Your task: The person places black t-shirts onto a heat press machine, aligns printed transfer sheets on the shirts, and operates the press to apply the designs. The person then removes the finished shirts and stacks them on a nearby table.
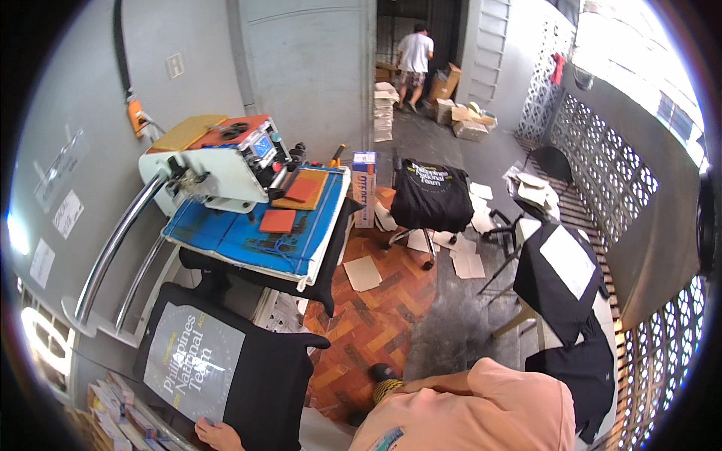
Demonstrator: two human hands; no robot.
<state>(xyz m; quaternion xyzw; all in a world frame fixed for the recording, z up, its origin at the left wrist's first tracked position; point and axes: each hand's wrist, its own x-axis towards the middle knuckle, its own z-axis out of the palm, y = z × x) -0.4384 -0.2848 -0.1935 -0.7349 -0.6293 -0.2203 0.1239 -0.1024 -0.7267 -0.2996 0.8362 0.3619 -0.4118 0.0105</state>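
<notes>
My left hand (218,435) is at the lower left, its fingers closed at the bottom corner of a greyish transfer film (194,362). The film carries white and yellow lettering and lies on a black T-shirt (267,376) spread flat. My right forearm (444,384) bends across in front of my peach shirt, low beside my striped shorts. The fingers of my right hand are hidden. Beyond the black T-shirt stands a white heat press (214,169) with a blue-covered lower bed (226,233).
Orange pads (278,221) lie on the press bed. A black printed shirt covers a chair (432,197); paper sheets (362,273) lie on the floor. More black shirts (575,376) are on the right. A person (414,56) stands near cardboard boxes (470,124) at the back.
</notes>
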